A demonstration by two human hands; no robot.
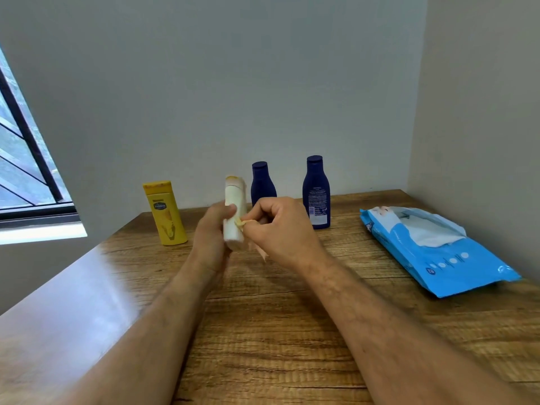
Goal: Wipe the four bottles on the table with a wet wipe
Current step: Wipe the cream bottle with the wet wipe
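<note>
In the middle of the frame the left hand is wrapped around a cream bottle and holds it upright above the tabletop, thumb on its front. The right hand is curled, fingertips pressed together on a wet wipe against the bottle's right side; the wipe hangs below. Both forearms reach in from the lower edge. Behind stand a yellow bottle at left and two dark blue bottles. A blue wipe pack lies at the right.

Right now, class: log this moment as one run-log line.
left hand: holds cream bottle | right hand: wipes it | yellow bottle: standing
</note>
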